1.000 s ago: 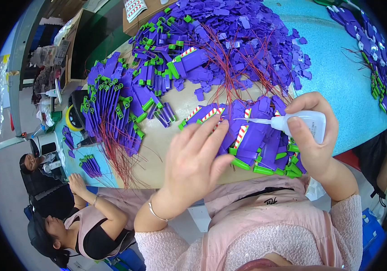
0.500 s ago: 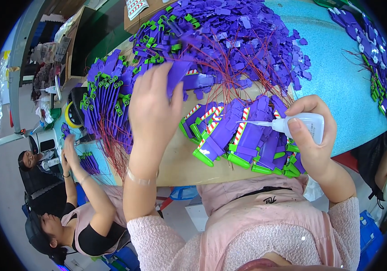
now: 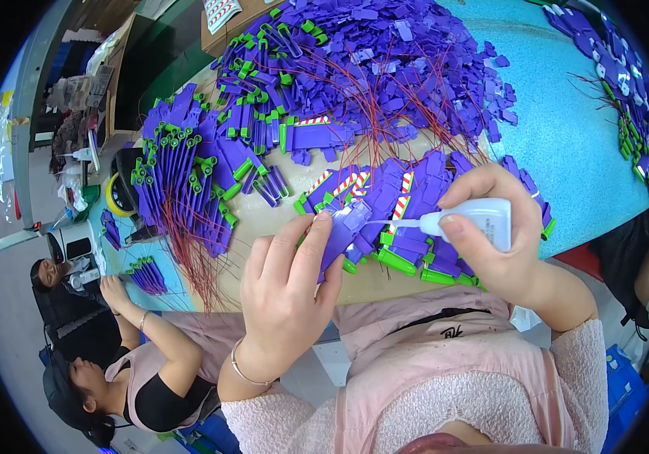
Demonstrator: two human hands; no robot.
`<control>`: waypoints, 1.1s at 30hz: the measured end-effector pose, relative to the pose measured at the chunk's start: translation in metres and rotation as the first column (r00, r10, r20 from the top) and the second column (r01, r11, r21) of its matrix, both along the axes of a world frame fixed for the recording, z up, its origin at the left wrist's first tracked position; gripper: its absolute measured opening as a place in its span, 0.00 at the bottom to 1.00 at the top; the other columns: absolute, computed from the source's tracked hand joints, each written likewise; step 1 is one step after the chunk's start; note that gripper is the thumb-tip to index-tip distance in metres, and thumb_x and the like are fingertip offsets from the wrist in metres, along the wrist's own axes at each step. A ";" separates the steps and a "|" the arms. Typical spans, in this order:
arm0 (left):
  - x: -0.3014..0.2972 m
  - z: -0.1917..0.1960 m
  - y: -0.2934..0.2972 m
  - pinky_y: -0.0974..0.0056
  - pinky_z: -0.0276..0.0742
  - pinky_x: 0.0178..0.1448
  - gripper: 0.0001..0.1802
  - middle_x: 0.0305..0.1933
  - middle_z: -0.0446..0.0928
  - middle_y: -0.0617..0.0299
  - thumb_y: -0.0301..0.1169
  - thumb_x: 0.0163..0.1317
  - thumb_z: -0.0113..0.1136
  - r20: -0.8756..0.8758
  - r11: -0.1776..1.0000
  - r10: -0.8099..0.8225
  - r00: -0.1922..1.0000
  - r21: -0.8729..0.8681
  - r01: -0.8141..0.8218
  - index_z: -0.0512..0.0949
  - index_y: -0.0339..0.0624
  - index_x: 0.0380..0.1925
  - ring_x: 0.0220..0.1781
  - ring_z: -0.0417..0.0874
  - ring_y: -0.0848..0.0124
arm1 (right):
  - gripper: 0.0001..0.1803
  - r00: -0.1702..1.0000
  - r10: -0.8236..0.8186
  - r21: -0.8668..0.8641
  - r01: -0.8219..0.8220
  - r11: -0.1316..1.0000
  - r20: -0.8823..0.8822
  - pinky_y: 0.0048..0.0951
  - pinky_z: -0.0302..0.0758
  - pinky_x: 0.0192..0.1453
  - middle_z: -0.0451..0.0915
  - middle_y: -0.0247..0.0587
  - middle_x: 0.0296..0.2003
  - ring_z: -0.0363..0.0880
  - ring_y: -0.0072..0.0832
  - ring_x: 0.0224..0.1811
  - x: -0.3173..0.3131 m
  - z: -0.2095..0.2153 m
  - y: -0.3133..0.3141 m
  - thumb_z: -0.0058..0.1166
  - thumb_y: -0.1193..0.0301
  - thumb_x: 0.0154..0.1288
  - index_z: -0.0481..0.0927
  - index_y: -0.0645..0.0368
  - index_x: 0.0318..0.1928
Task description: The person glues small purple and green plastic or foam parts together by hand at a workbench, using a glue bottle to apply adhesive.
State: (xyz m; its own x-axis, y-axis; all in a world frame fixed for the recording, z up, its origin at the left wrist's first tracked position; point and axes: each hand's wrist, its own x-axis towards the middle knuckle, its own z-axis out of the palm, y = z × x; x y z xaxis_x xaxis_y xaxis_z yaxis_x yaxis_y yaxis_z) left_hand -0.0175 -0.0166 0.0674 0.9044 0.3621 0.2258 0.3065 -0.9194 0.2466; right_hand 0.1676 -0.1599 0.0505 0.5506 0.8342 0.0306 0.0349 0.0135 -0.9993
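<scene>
My left hand pinches a flat purple plastic piece over the near part of the table. In my right hand is a white squeeze bottle, tipped sideways with its thin nozzle pointing left. The nozzle tip reaches the right edge of the purple piece; whether it touches cannot be made out. Below and behind both hands lie several purple parts with green ends and red-and-white striped strips. One similar striped part lies apart, farther back.
A large heap of small purple pieces covers the back. Purple parts with green clips are stacked at left, trailing red wires. More purple and green parts lie at far right. A co-worker sits at the left.
My left hand has come down and nearer from the heap, bringing the purple piece to the nozzle. The bottle has moved slightly left and down. The co-worker's hands have lowered.
</scene>
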 end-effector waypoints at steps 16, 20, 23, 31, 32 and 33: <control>0.003 -0.003 -0.007 0.66 0.68 0.36 0.24 0.46 0.79 0.60 0.23 0.46 0.67 0.042 0.968 -0.043 0.998 0.247 0.031 0.80 0.40 0.48 0.33 0.73 0.68 | 0.10 0.998 -0.054 0.137 0.052 0.989 0.014 0.21 0.73 0.32 0.80 0.35 0.32 0.78 0.17 0.30 -0.002 -0.004 0.003 0.65 0.75 0.58 0.77 0.61 0.38; 0.004 -0.001 -0.008 0.67 0.67 0.36 0.24 0.45 0.80 0.61 0.22 0.45 0.66 0.053 0.954 -0.054 0.997 0.297 0.036 0.80 0.40 0.47 0.33 0.72 0.69 | 0.10 0.989 -0.034 0.094 0.020 0.995 0.146 0.21 0.73 0.34 0.80 0.35 0.32 0.78 0.17 0.32 0.000 -0.004 0.004 0.64 0.75 0.58 0.77 0.62 0.39; 0.004 0.000 -0.009 0.66 0.69 0.38 0.23 0.46 0.79 0.59 0.24 0.47 0.66 0.023 0.965 -0.028 0.999 0.260 0.021 0.80 0.40 0.48 0.34 0.74 0.67 | 0.10 0.997 -0.021 0.066 0.016 0.998 0.072 0.20 0.73 0.35 0.79 0.36 0.34 0.77 0.17 0.33 0.003 -0.004 -0.002 0.63 0.76 0.59 0.77 0.62 0.40; 0.032 -0.002 0.014 0.55 0.71 0.49 0.20 0.48 0.78 0.54 0.25 0.51 0.63 0.031 0.962 -0.176 0.984 -0.207 0.179 0.78 0.37 0.47 0.44 0.76 0.57 | 0.08 0.984 -0.162 0.118 0.153 0.981 0.070 0.18 0.70 0.36 0.77 0.34 0.34 0.74 0.15 0.33 0.017 -0.008 -0.012 0.59 0.75 0.62 0.75 0.62 0.40; 0.036 -0.012 0.033 0.54 0.71 0.49 0.17 0.46 0.78 0.54 0.24 0.51 0.63 0.087 0.982 -0.149 0.985 -0.102 0.157 0.77 0.37 0.43 0.44 0.76 0.56 | 0.08 0.982 -0.170 0.091 0.163 0.982 0.084 0.18 0.70 0.36 0.76 0.33 0.34 0.74 0.15 0.33 0.016 -0.008 -0.014 0.59 0.74 0.63 0.75 0.62 0.40; 0.041 -0.021 0.050 0.54 0.71 0.50 0.13 0.44 0.78 0.53 0.23 0.50 0.63 0.146 0.992 -0.125 0.981 0.002 0.126 0.77 0.37 0.39 0.45 0.76 0.56 | 0.08 0.982 -0.170 0.090 0.162 0.983 0.085 0.18 0.70 0.36 0.76 0.33 0.34 0.74 0.15 0.33 0.015 -0.008 -0.014 0.59 0.74 0.63 0.75 0.62 0.40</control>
